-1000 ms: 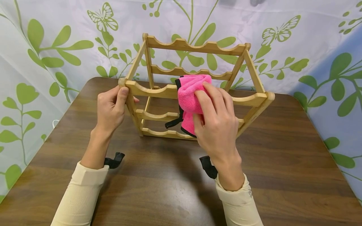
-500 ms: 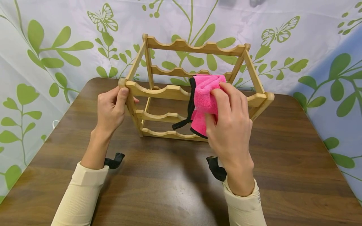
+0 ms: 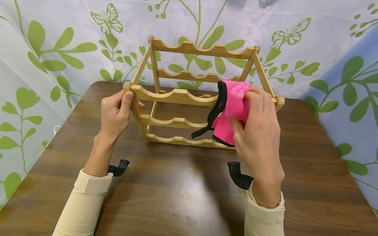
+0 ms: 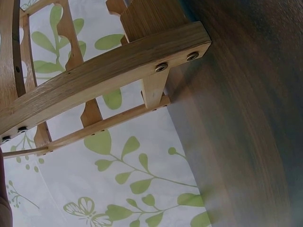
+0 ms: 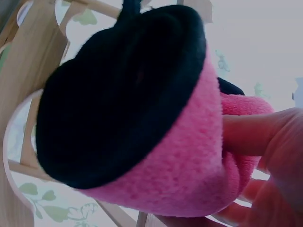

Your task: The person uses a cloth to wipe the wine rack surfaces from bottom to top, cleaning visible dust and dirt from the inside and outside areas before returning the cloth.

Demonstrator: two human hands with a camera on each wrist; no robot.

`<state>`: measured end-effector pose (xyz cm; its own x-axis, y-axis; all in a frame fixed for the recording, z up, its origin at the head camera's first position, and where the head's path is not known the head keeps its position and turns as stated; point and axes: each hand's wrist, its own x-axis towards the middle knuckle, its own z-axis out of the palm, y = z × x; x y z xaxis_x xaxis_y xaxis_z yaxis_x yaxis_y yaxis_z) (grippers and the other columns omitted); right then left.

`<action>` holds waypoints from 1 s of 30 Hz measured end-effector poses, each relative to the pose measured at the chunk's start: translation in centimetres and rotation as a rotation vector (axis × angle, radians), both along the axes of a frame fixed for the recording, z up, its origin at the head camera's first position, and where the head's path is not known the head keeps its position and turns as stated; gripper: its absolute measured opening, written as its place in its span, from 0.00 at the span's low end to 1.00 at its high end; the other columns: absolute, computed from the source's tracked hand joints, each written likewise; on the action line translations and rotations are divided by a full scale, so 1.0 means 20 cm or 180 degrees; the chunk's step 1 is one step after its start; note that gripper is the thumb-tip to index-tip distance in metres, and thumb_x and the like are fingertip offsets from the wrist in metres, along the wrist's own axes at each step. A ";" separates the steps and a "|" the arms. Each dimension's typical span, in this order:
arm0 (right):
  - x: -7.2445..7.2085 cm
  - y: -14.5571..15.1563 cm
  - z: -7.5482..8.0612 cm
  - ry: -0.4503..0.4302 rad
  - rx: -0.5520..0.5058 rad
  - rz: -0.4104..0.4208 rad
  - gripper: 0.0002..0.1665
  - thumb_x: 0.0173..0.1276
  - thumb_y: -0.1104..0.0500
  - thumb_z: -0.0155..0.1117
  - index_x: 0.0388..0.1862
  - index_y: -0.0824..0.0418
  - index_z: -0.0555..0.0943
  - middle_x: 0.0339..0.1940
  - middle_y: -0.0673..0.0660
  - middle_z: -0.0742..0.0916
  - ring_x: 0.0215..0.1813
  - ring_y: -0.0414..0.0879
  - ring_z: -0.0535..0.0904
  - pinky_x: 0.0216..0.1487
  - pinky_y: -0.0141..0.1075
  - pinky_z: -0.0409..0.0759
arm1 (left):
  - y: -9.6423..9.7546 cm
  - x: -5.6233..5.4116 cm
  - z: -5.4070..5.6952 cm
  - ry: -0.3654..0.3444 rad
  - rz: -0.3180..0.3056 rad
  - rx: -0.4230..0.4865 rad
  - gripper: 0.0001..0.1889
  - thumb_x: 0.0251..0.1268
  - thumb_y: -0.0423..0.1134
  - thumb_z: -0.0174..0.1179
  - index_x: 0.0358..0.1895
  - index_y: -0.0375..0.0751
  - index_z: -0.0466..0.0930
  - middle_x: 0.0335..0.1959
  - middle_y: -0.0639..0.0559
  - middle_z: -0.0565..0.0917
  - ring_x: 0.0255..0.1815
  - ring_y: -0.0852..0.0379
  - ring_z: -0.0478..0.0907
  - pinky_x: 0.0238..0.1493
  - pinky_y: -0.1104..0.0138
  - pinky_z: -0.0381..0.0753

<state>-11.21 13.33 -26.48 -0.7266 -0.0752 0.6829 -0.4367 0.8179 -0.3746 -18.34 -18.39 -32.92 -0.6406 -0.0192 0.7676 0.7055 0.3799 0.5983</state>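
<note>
A light wooden rack (image 3: 177, 95) with scalloped rails stands on the brown table. My left hand (image 3: 114, 113) grips its front left post near the top corner, thumb in front. In my right hand (image 3: 260, 137) is a pink plush cloth (image 3: 236, 101) with black edging and a black loop, bunched between thumb and fingers. The cloth overlaps the right part of the front top rail in the head view. Close up in the right wrist view, the cloth's black trim (image 5: 128, 94) faces the camera beside a rail. The left wrist view shows the rack's side post (image 4: 118, 68) with its screws.
Behind the rack hangs a pale curtain (image 3: 127, 19) with green leaves and butterflies. The wood-grain table (image 3: 165, 190) reaches to both sides of the rack and toward me. Black wrist mounts (image 3: 119, 167) stick out at both wrists.
My right hand has moved the pink cloth rightward along the front top rail, uncovering the rail's middle. My left hand keeps its grip on the corner, and the rack stays put.
</note>
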 end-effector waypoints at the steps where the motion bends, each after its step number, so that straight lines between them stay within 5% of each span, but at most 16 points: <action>1: 0.00 0.01 0.00 -0.0028 0.0021 -0.0001 0.25 0.58 0.72 0.69 0.53 0.72 0.71 0.57 0.69 0.76 0.59 0.59 0.72 0.54 0.57 0.76 | 0.00 0.00 0.00 0.0001 0.0002 -0.0003 0.23 0.78 0.42 0.52 0.28 0.27 0.83 0.19 0.42 0.84 0.17 0.67 0.78 0.17 0.75 0.69; 15: 0.04 0.08 0.03 0.0024 0.0078 -0.0340 0.25 0.56 0.68 0.71 0.53 0.70 0.75 0.60 0.66 0.78 0.58 0.62 0.74 0.45 0.65 0.77 | -0.02 -0.01 0.00 0.0017 0.0054 -0.0026 0.20 0.78 0.40 0.51 0.34 0.27 0.85 0.19 0.41 0.84 0.21 0.70 0.80 0.18 0.76 0.69; 22: 0.05 0.11 0.04 0.0311 -0.0030 -0.0344 0.22 0.58 0.65 0.69 0.51 0.69 0.78 0.59 0.64 0.80 0.58 0.61 0.75 0.45 0.64 0.77 | -0.02 -0.01 0.00 0.0038 0.0091 -0.0018 0.21 0.78 0.42 0.51 0.35 0.27 0.85 0.19 0.41 0.84 0.23 0.70 0.80 0.25 0.77 0.75; 26: 0.04 0.13 0.06 0.0681 -0.0610 -0.0193 0.20 0.59 0.63 0.67 0.49 0.73 0.78 0.56 0.63 0.82 0.59 0.54 0.75 0.56 0.51 0.76 | -0.02 0.00 0.00 -0.0008 0.0128 -0.0003 0.21 0.78 0.43 0.51 0.36 0.26 0.85 0.20 0.40 0.84 0.24 0.70 0.81 0.27 0.77 0.76; 30: 0.02 0.15 0.09 0.1136 -0.1637 -0.0158 0.17 0.55 0.67 0.65 0.45 0.71 0.79 0.50 0.58 0.83 0.56 0.51 0.76 0.55 0.39 0.78 | -0.01 0.00 0.00 -0.0006 0.0182 0.0032 0.18 0.78 0.41 0.52 0.41 0.28 0.85 0.23 0.39 0.85 0.26 0.69 0.82 0.27 0.78 0.76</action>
